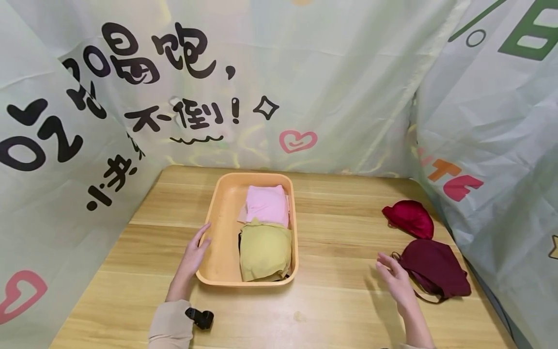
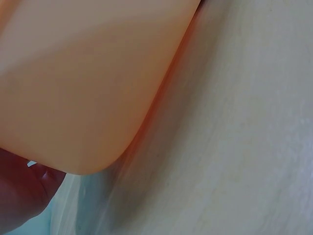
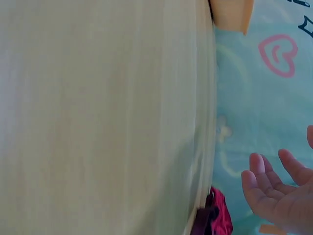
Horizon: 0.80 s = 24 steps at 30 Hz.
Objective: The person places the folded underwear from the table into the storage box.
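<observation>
I have my left grip [image 1: 193,253], fingers relaxed, touching the orange tray [image 1: 224,242] with its yellow garment [image 1: 266,252]. My right grip [image 1: 396,278], loose-fingered and empty, hovers near the maroon garment [image 1: 438,266].

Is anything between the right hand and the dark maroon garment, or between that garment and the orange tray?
Nothing visible blocks either way. The right hand hovers beside the dark maroon garment; apart from that hand, only tabletop shows between garment and orange tray.
</observation>
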Available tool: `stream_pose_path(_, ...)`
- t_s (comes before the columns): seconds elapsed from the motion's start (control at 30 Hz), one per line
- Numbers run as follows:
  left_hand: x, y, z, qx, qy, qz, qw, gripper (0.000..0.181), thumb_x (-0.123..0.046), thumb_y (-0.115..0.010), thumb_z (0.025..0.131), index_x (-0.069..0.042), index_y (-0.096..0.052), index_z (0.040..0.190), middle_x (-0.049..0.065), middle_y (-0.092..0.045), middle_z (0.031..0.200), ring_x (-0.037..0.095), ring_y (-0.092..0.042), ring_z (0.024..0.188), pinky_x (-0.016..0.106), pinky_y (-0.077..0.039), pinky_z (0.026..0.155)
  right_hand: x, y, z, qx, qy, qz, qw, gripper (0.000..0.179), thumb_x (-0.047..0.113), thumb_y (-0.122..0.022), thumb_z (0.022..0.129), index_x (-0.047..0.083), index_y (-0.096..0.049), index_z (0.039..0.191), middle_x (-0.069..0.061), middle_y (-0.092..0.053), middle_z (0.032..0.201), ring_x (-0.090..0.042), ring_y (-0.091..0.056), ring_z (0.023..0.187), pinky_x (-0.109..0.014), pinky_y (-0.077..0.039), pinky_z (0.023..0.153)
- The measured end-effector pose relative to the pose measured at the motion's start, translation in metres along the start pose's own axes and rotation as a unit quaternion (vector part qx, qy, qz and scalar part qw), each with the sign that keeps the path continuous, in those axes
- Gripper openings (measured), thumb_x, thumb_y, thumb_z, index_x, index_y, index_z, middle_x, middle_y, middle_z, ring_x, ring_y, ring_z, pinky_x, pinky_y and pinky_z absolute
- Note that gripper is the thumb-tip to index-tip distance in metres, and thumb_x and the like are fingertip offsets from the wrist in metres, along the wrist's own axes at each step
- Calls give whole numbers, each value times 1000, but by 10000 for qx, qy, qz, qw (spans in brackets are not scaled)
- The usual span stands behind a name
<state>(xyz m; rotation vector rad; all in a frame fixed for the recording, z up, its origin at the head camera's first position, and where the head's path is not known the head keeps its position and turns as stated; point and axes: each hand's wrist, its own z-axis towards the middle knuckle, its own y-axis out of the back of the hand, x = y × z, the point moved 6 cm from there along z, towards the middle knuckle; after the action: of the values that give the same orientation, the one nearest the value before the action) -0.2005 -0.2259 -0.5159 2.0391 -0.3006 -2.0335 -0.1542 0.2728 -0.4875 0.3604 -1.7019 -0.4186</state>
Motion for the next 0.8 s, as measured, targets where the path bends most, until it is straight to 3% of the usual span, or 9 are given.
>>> stream_pose_path(0.37,0,0,-1,-39,-137,-14,9999,45,-7,-39,97,-1,-28,141,23,-19,148,40,-12,136,54,-12,109,-9,33,-4,-405,-39,-710,9966,52,29,-43,97,-6,-35,134,-28,-42,128,26,-30,82,-4,-35,68)
stream_pose_path(0.47,1,-1,-2,-28,-129,10,9999,46,-7,-39,97,-1,-28,141,23,-20,148,40,-13,135,54,-11,109,-10,42,-5,-543,-71,-1110,9923,51,29,-44,96,-6,-37,133,-28,-44,126,20,-35,83,-12,-39,69)
stream_pose_path(0.5,2,-1,-3,-32,-109,-3,9999,46,-7,-39,97,-1,-28,141,22,-20,148,40,-13,136,55,-11,109,-11,45,-5,-592,-60,-1195,9911,51,29,-44,96,-6,-37,132,-29,-44,126,14,-41,86,-17,-41,71)
stream_pose_path(0.57,2,-1,-3,-33,-109,6,9999,46,-8,-38,97,-2,-28,141,22,-20,148,40,-13,136,56,-11,109,-12,52,-4,-723,-53,-1385,9877,51,28,-45,96,-7,-38,132,-31,-44,125,14,-40,84,-27,-43,75)
stream_pose_path(0.67,1,0,-3,-61,-131,42,9999,46,-8,-38,97,-2,-28,141,22,-20,148,41,-13,135,56,-11,108,-14,62,-2,-872,-51,-1407,9862,51,28,-44,95,-8,-37,131,-33,-43,125,20,-35,81,-45,-39,83)
stream_pose_path(0.73,1,1,-2,-49,-135,53,9999,46,-8,-38,97,-3,-27,141,22,-19,148,40,-13,135,56,-12,108,-17,69,-1,-971,-127,-1421,9850,52,29,-44,95,-7,-38,131,-34,-43,125,25,-22,76,-49,-37,86)
stream_pose_path(0.8,0,1,-2,-20,-132,80,9999,46,-8,-38,97,-3,-27,142,22,-18,148,41,-13,135,56,-12,108,-20,75,0,-1004,-203,-1409,9847,52,29,-43,95,-8,-37,131,-36,-41,125,15,-43,80,-53,-33,89)
